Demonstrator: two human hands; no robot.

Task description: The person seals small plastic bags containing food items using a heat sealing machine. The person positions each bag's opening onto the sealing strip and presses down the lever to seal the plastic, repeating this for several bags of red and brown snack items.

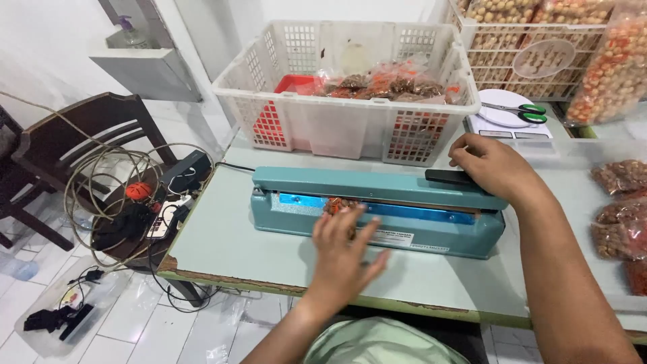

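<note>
Clear plastic snack packet (340, 204) lies in the teal metal heat sealer (377, 209). Left hand (344, 253) flat on the packet, fingers spread; right hand (492, 165) curled, pressing the sealer's black handle (450, 176).

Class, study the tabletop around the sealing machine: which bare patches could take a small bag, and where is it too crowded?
Bare table lies left of the blue sealer, up to the near edge. A narrower strip runs in front of it, partly covered by the left hand. Crowded: behind, the white basket and scale; right, filled bags. The right hand rests on the sealer's arm.
</note>
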